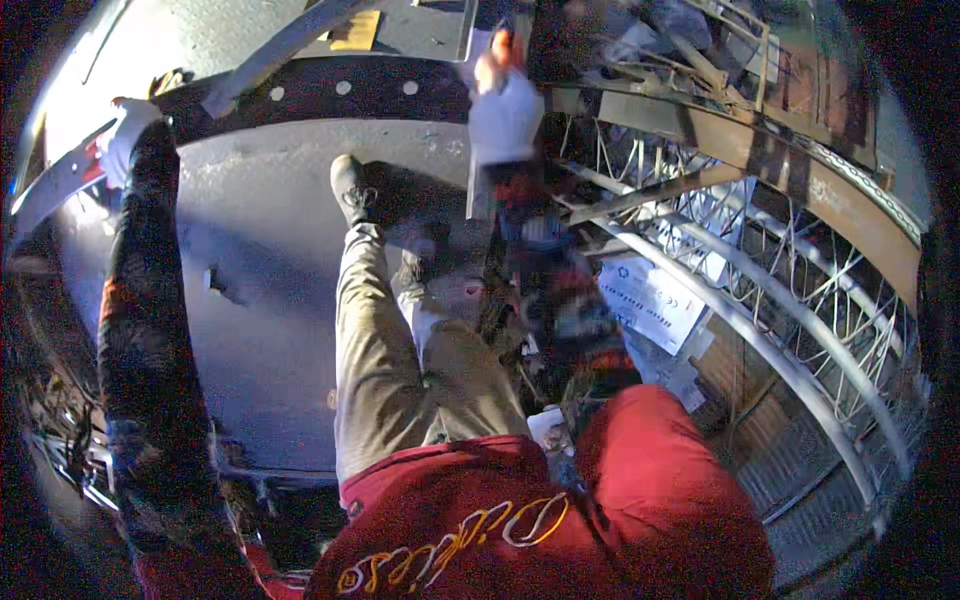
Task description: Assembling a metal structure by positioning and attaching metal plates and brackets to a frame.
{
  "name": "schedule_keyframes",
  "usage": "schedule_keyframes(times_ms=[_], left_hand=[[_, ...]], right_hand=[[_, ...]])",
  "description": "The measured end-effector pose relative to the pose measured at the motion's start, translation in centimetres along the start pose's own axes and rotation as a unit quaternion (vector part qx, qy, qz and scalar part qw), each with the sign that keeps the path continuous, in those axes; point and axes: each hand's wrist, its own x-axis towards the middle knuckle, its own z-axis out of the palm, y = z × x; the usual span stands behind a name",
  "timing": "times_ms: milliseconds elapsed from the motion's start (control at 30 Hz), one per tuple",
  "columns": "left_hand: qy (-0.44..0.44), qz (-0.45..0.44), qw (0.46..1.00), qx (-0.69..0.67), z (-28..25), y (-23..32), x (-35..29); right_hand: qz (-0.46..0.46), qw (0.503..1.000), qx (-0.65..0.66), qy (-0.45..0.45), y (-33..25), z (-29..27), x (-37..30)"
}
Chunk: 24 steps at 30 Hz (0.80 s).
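Observation:
My left hand point(132, 138), in a white glove, is closed around a grey flat metal bar point(62, 180) at the far left. A similar grey length point(275, 55) slants up and away to the right; I cannot tell if it is the same piece. Across the far side runs a dark metal beam point(310, 92) with round holes showing white. My right hand point(505, 115), also white-gloved, reaches to the beam's right end. Motion smears it, and something orange point(503, 45) shows at its far end. Whether that is held or part of the glove is unclear.
My legs point(375, 340) and shoe point(348, 185) are over a grey metal surface point(265, 300), where a small dark piece point(212, 278) lies. White lattice trusses point(740, 290), a brown beam point(680, 128) and scrap metal point(700, 60) fill the right. A yellow piece point(355, 30) lies beyond the dark beam.

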Motion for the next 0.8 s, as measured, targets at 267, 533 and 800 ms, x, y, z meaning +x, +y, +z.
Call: schedule_keyframes(times_ms=[267, 533, 800], left_hand=[[-0.032, 0.000, 0.999, 0.003, -9.4, 3.1, -5.4], [-0.020, 0.034, 0.999, 0.001, -6.4, 3.4, -5.3], [0.006, 0.041, 0.999, -0.001, -7.2, 4.0, -5.2]], right_hand=[[-0.282, 0.895, -0.317, -0.139, 1.9, -1.6, -4.5], [-0.298, 0.897, -0.309, -0.099, 1.9, -1.2, -1.4], [-0.290, 0.900, -0.319, -0.068, -0.1, -1.1, 3.9]])
